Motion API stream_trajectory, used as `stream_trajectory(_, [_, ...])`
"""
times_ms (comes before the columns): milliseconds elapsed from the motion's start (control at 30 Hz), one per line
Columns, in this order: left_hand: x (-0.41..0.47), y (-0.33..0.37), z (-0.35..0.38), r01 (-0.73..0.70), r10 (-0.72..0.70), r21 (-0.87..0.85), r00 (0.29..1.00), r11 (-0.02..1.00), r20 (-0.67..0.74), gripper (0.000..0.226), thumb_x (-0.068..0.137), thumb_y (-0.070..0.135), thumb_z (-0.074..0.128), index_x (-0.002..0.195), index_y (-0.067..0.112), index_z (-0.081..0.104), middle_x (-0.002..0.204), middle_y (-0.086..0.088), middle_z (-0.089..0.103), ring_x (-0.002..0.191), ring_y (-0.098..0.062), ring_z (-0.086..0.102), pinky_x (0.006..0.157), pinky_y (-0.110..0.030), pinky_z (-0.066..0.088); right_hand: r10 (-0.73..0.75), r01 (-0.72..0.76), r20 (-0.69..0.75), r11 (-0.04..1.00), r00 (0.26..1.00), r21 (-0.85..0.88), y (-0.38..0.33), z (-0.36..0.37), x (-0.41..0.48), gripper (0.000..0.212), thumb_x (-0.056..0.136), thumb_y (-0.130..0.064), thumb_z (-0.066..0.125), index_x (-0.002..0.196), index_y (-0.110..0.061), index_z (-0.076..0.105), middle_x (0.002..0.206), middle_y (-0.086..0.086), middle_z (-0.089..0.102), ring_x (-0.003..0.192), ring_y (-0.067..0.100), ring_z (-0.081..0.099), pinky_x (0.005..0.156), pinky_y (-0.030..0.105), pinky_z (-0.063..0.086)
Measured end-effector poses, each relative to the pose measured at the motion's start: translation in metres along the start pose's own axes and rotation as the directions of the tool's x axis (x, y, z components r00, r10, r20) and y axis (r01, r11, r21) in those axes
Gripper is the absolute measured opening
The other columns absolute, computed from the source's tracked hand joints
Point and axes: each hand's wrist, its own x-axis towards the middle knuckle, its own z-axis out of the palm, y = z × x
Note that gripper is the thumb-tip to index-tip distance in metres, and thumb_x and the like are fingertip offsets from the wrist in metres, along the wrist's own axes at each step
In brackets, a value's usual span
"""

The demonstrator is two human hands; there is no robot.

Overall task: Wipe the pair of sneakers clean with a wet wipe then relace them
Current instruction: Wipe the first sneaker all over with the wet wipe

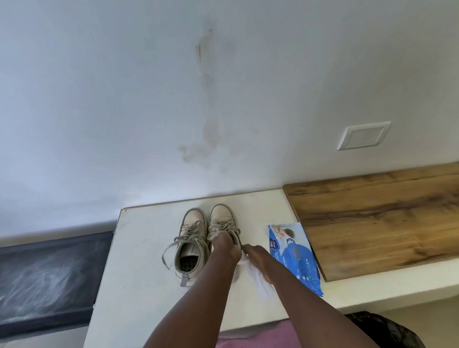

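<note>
Two beige high-top sneakers stand side by side, toes toward the wall, on a white tabletop (137, 256). The left sneaker (190, 241) has loose grey laces spilling over its side. My left hand (226, 246) grips the collar of the right sneaker (222, 220) and hides its heel. My right hand (258, 259) presses a white wet wipe (262, 283) against that sneaker's outer side, and the wipe trails down onto the table.
A blue pack of wet wipes (297, 255) lies just right of my right hand. A wooden board (388, 219) sits on the ledge further right. A dark panel (43, 282) lies to the left of the table. The wall carries a switch plate (363, 136).
</note>
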Motion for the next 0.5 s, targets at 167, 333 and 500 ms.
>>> stream_trajectory(167, [0.005,-0.002,0.001,0.037,-0.040,-0.207,0.999,0.978,-0.009,0.029,0.096,-0.006,0.041,0.073,0.005,0.053,0.056,-0.007,0.063,0.068,-0.015,0.052,0.050,-0.017,0.047,0.003,0.027,0.106,0.959,0.994,-0.283,-0.015,0.004,0.014,0.038,0.100,-0.016,0.035,0.132,0.002,0.046,0.136,0.018,0.047,0.116,0.024,0.048,0.084,0.024,0.033])
stream_trajectory(333, [0.002,0.001,-0.001,0.105,-0.122,-0.279,0.992,0.954,-0.043,0.023,0.098,-0.003,0.040,0.078,-0.004,0.051,0.092,-0.027,0.062,0.083,-0.028,0.053,0.062,-0.007,0.047,-0.030,0.077,0.141,0.936,0.990,-0.343,-0.026,0.004,0.022,0.045,0.100,-0.032,0.033,0.138,-0.008,0.041,0.136,0.016,0.048,0.120,0.026,0.048,0.093,0.029,0.038])
stream_trajectory(500, [0.008,0.000,0.003,0.139,-0.141,-0.131,0.990,0.982,-0.004,0.035,0.102,0.006,0.028,0.130,0.002,0.049,0.146,-0.015,0.040,0.137,-0.025,0.035,0.111,-0.029,0.026,-0.158,0.214,0.155,0.853,0.975,-0.475,-0.043,0.004,0.029,0.045,0.100,-0.027,0.032,0.144,-0.025,0.033,0.145,0.014,0.040,0.129,0.029,0.042,0.104,0.034,0.035])
